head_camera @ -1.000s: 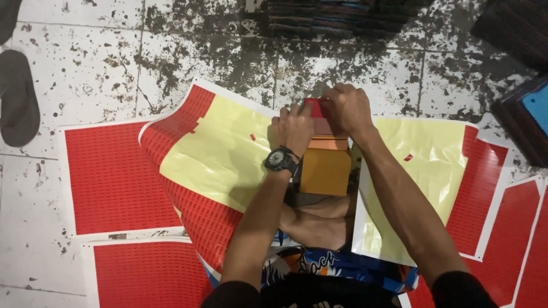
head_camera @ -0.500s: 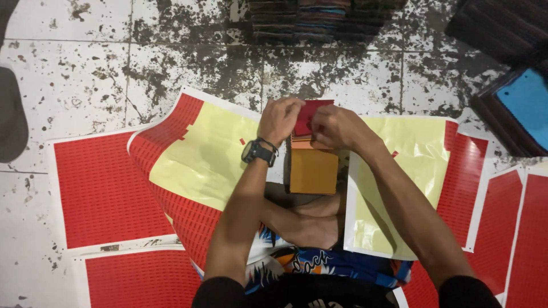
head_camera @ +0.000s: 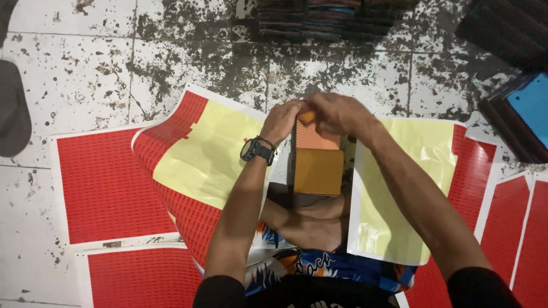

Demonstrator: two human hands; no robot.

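Both hands pinch the top of an orange block at frame centre, over sheets spread on a stained tile floor.

The floor (head_camera: pixel 85 63) fills the upper frame; red sheets (head_camera: pixel 108 182) lie lower left and right, with yellow sheets (head_camera: pixel 211 154) on either side of the centre. A dark stack (head_camera: pixel 325 17) sits at the top edge, a blue-topped tray (head_camera: pixel 528 111) at the right. The block (head_camera: pixel 318 165) stands upright at centre, just below the grip. The left hand (head_camera: pixel 282 120), above a black watch (head_camera: pixel 257 150), and the right hand (head_camera: pixel 337 111) meet at its top edge, fingertips clenched on it. Half a second ago a red piece showed between the fingers; now only orange shows there.
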